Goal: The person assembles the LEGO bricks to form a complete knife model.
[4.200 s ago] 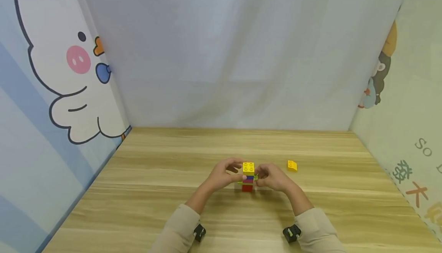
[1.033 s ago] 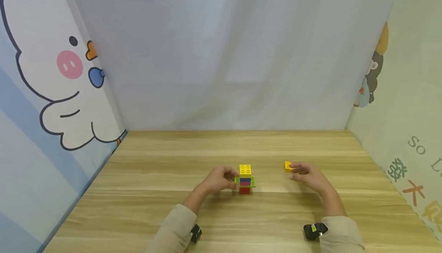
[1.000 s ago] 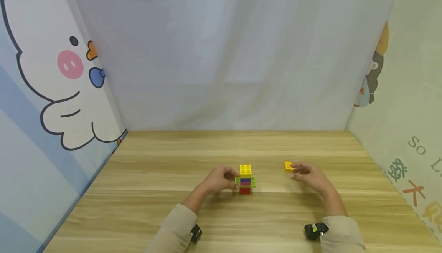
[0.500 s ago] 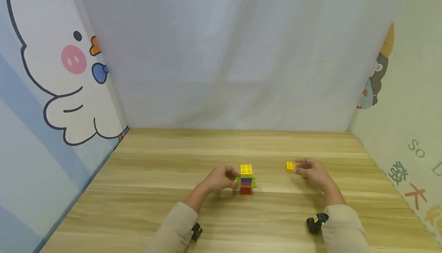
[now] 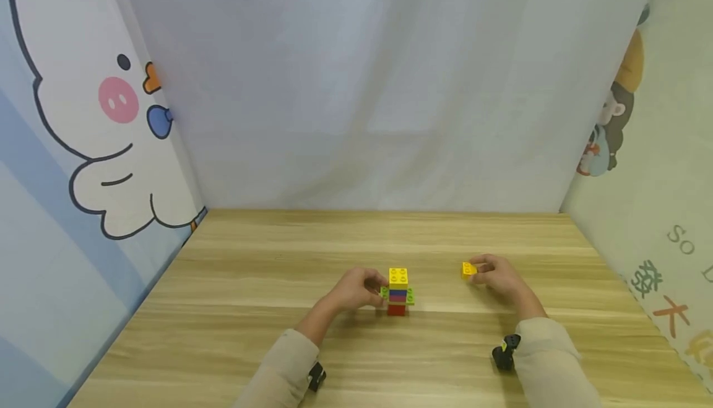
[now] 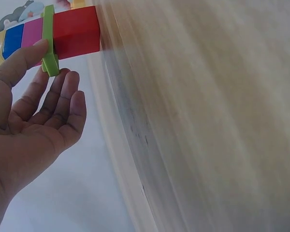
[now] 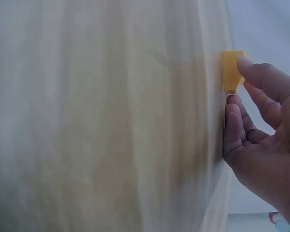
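A tower of toy building bricks (image 5: 398, 281) stands upright on the table, with red at the bottom, a green plate jutting out both sides, then magenta, blue and yellow. My left hand (image 5: 353, 289) holds it from the left; in the left wrist view the thumb lies at the green plate (image 6: 49, 41), with the index finger partly hidden behind. To the right, my right hand (image 5: 497, 273) pinches a small yellow brick with a sloped side (image 7: 230, 71) between thumb and index finger. That brick sits at the tabletop, its studs up.
The wooden table (image 5: 289, 241) runs back to a pale grey curtain (image 5: 356, 117). Printed panels with cartoon figures flank it on the left and right. Each wrist carries a small black camera (image 5: 505, 352).
My right hand has left the tower, gone right to the loose yellow brick and closed thumb and finger on it. The left hand stays at the tower's left side.
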{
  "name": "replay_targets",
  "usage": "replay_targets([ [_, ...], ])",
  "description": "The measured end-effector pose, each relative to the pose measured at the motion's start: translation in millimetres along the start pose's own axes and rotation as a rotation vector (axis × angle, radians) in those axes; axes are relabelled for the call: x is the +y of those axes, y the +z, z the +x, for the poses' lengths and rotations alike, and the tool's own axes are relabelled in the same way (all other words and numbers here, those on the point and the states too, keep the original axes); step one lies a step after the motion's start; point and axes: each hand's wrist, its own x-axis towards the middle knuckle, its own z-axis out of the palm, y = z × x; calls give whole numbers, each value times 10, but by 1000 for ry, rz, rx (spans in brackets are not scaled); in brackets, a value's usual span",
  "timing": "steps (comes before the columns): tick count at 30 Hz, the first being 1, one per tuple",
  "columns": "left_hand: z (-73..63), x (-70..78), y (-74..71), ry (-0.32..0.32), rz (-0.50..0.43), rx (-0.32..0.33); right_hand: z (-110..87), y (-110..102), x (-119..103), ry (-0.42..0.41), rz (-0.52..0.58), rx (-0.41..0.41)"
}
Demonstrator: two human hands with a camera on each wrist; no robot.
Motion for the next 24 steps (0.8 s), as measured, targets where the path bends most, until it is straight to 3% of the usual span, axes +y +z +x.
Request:
replay_targets([
  [13,16,-3,2,-10,4,-4,29,47,-6,-14,-118,59],
  [24,26,-14,6,16,-5,-13,-49,25,-4,5,-18,94],
])
